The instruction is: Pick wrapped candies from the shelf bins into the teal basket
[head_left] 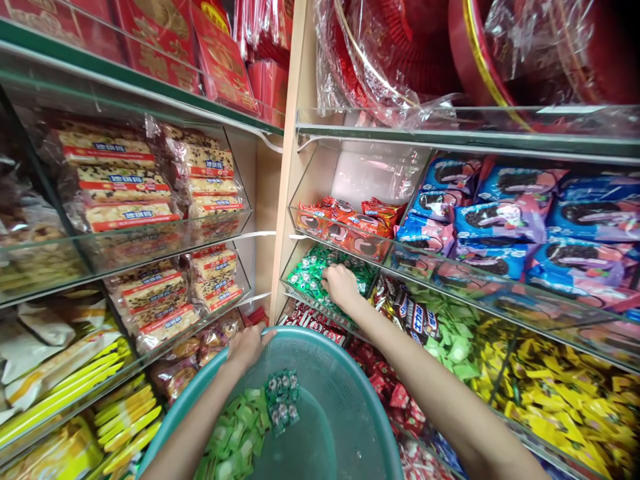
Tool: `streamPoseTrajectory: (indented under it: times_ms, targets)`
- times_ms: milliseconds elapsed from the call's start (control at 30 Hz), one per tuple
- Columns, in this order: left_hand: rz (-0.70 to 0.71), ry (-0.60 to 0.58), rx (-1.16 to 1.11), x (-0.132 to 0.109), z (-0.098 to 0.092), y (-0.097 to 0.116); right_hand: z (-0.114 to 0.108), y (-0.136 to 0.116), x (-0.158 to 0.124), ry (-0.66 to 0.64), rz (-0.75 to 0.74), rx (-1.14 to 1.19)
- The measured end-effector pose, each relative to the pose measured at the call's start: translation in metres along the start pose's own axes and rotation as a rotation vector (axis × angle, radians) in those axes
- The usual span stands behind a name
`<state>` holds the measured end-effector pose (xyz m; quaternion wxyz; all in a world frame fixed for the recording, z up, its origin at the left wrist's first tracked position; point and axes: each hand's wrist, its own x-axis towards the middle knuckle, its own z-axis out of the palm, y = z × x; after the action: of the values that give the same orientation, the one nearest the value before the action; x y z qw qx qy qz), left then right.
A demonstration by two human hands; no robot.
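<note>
My left hand (pixel 249 348) grips the far rim of a teal plastic basket (pixel 325 437), its fingers hooked over the edge. Inside the basket lie a heap of light-green wrapped candies (pixel 235 433) and a small cluster of dark-green packets (pixel 283 400). Stretched out to the shelf, my right hand (pixel 343 288) is in a clear bin of shiny green-wrapped candies (pixel 313 270). Its fingers are curled down against the candies; what they hold, if anything, is hidden.
Above that bin sit red snack packets (pixel 345 223), with blue cookie packs (pixel 500 220) to the right. Yellow-wrapped candies (pixel 575 393) fill lower right bins. Wrapped puffed-grain bars (pixel 125 180) stand at left. Glass shelf lips and a wooden post (pixel 287 153) edge the reaching space.
</note>
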<state>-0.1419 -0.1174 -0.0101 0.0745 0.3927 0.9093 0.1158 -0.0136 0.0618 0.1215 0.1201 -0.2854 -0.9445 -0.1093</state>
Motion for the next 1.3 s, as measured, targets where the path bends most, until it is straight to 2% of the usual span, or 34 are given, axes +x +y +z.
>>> streamPoseTrajectory:
  times_ms: [167,267,367,433,533,633,733,833,1000,1200,1300]
  targets:
    - [0.016,-0.008,-0.011,0.0,-0.001,0.001,-0.005,0.0,0.0,0.068,0.004,-0.02]
    - [0.024,-0.013,-0.005,-0.001,-0.003,0.003,-0.013,0.002,-0.008,0.153,0.012,0.058]
    - [0.011,-0.017,0.015,-0.002,-0.005,0.005,-0.018,-0.007,-0.027,0.29,-0.018,0.311]
    - [0.007,-0.022,0.021,-0.003,-0.005,0.007,-0.013,-0.022,-0.045,0.313,-0.056,0.578]
    - [-0.002,-0.033,0.037,-0.004,-0.006,0.008,0.015,-0.054,-0.077,0.168,-0.025,1.012]
    - [-0.013,-0.033,0.041,-0.006,-0.006,0.006,0.059,-0.08,-0.105,-0.138,0.213,1.391]
    - [-0.024,-0.015,0.031,-0.008,-0.004,0.002,0.099,-0.089,-0.127,-0.417,0.529,1.528]
    - [-0.034,-0.014,0.037,-0.01,-0.002,-0.001,0.121,-0.087,-0.144,-0.606,0.721,1.513]
    - [-0.011,-0.029,0.026,-0.012,-0.001,0.002,0.128,-0.086,-0.16,-0.682,0.773,1.426]
    - [-0.002,-0.063,0.034,-0.011,-0.001,0.009,0.14,-0.085,-0.168,-0.591,0.804,1.237]
    - [0.005,-0.071,0.039,-0.01,-0.002,0.012,0.149,-0.082,-0.173,-0.573,0.755,1.157]
